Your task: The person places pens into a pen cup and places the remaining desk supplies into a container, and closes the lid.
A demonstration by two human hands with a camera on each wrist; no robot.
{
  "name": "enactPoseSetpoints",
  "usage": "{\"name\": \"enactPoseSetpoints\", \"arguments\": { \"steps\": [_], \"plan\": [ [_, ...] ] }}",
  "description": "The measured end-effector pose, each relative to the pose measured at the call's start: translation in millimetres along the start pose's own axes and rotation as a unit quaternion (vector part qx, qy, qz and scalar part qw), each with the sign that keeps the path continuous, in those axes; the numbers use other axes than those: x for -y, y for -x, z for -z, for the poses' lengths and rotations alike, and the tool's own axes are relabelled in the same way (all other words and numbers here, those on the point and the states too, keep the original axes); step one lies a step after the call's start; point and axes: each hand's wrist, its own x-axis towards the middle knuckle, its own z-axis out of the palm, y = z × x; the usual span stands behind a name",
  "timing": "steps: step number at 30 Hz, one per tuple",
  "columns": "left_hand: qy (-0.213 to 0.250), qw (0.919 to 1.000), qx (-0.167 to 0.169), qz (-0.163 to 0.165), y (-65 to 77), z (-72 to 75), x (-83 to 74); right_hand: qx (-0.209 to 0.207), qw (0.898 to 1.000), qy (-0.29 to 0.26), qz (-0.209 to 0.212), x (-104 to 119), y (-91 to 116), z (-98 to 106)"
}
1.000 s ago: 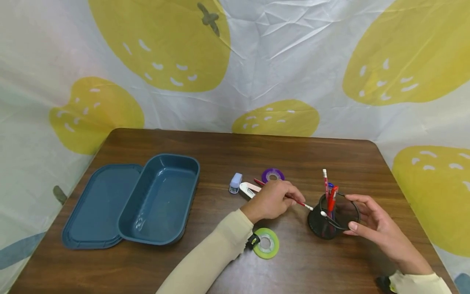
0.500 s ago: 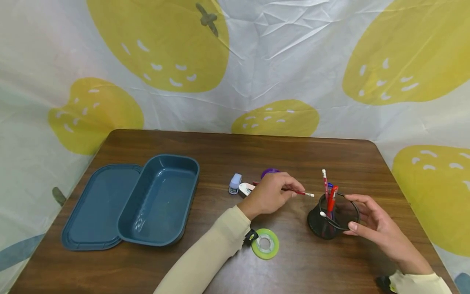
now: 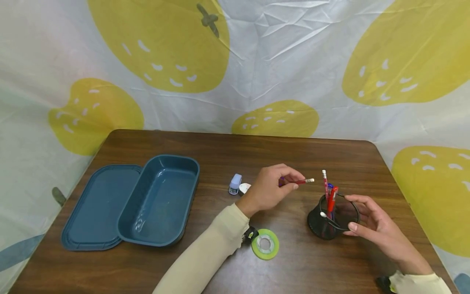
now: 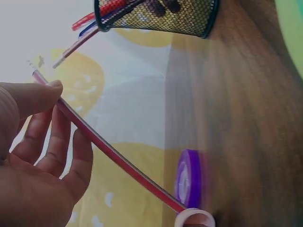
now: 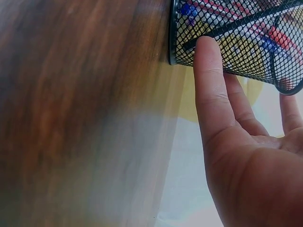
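My left hand (image 3: pixel 269 185) pinches a red pencil (image 4: pixel 128 163) with a white eraser near its eraser end. The pencil is raised above the table, left of a black mesh pen cup (image 3: pixel 317 224). My right hand (image 3: pixel 382 232) holds the tilted cup by its rim, thumb in front and fingers at the back. Inside the cup stand a pencil (image 3: pixel 325 181) with an eraser, a red pen (image 3: pixel 332 198), a blue-topped pen (image 3: pixel 330 186) and a white-tipped black stick (image 3: pixel 324 214). In the right wrist view, my fingers (image 5: pixel 210 85) lie against the mesh.
Green tape (image 3: pixel 269 253) lies beside my left wrist. Purple tape (image 4: pixel 193 179) and a pale looped object (image 4: pixel 194 217) are mostly hidden behind my left hand in the head view. A small lilac stapler (image 3: pixel 235 183) lies further left. A blue tray (image 3: pixel 158 204) overlaps a blue lid (image 3: pixel 92 208).
My left hand has lifted the pencil up and away from the cup, its eraser end rising. My right hand and the cup have stayed in place.
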Motion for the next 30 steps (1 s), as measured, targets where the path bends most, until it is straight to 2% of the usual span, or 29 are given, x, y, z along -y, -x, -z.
{"name": "enactPoseSetpoints", "arguments": {
  "steps": [8,13,18,24,30],
  "plan": [
    [0.028,0.9985,-0.041,-0.021,-3.4,5.1,-6.9,-0.012,0.999,0.012,-0.028,0.3,-1.3,-0.3],
    [0.052,0.9963,-0.055,-0.040,-5.5,6.3,-11.7,-0.003,1.000,-0.012,-0.006,-1.0,-0.9,0.6],
    [0.088,0.9929,-0.074,-0.033,-7.8,8.1,-18.5,0.003,1.000,-0.026,0.006,-1.8,-2.0,0.5],
    [0.151,0.9826,-0.106,-0.019,-9.9,11.2,-25.4,0.002,1.000,-0.027,0.007,-2.0,-3.1,-0.6],
    [0.206,0.9665,-0.153,-0.009,-11.7,15.2,-31.2,0.004,1.000,-0.026,0.007,-4.0,-3.2,-2.4]
  ]
}}
